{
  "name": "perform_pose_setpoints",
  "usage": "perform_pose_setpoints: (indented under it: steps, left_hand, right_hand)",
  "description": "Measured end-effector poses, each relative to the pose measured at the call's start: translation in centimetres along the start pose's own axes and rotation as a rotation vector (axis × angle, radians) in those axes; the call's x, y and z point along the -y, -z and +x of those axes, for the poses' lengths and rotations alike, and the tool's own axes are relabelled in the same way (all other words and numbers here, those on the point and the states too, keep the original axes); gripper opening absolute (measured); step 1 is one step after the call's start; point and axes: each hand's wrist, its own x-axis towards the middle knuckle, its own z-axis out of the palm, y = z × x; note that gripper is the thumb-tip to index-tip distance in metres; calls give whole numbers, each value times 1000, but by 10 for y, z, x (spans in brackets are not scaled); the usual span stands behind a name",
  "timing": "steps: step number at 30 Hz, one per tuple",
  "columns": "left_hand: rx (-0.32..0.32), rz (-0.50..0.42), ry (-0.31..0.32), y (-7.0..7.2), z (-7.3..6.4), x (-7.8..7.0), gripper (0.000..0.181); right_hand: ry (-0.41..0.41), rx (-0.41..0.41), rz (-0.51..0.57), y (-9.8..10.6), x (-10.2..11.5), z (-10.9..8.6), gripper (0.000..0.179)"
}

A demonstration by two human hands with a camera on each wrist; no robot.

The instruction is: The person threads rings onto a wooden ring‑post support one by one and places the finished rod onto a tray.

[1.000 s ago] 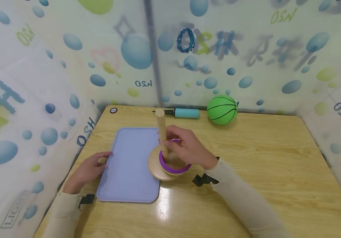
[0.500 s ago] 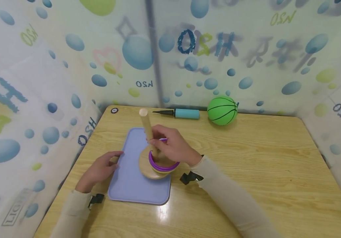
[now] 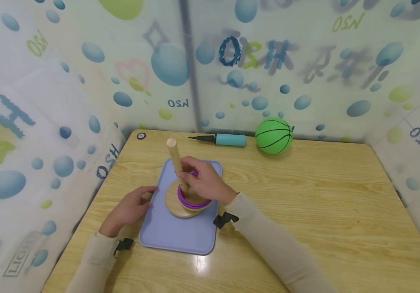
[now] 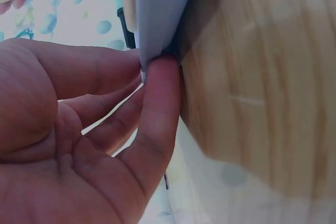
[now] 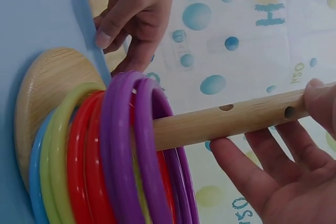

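A wooden ring-toss stand [image 3: 175,199], a round base with an upright post, stands on the blue tray [image 3: 178,240]. Plastic rings [image 5: 118,145] in purple, red, yellow-green and blue are stacked around its post. My right hand [image 3: 204,179] grips the post, thumb on one side and fingers on the other, above the rings. At the tray's left edge, my left hand [image 3: 131,207] pinches the rim; the left wrist view shows the thumb at the rim and a finger at its underside. My right hand covers part of the rings in the head view.
A green ball [image 3: 273,136] sits at the table's back edge, beside a turquoise hand pump [image 3: 229,140] with a black tip. A small round black-and-white sticker [image 3: 141,136] is at the back left corner. Patterned curtains [image 3: 305,73] hang behind and at the sides of the wooden table [image 3: 323,203].
The tray has slid right with my left hand on its rim. My right hand has brought the stand leftward, from the tray's right edge to nearer its middle.
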Motion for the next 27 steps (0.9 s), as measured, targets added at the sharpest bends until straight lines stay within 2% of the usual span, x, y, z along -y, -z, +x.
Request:
perform_pose_setpoints:
  steps: [10, 14, 18, 27]
  left_hand:
    - [-18, 22, -24, -2, -2, -2, 51]
    - [-29, 26, -38, -5, -3, -2, 51]
    - [-27, 27, -26, -6, -5, -2, 51]
    - [-8, 54, -29, -5, -3, -5, 50]
  right_hand:
    - [-14, 17, -26, -5, 0, -1, 26]
    - [-16, 15, -48, -6, 0, -3, 22]
    - [-22, 23, -57, -6, -1, -4, 17]
    - [-51, 18, -43, -1, -1, -9, 29]
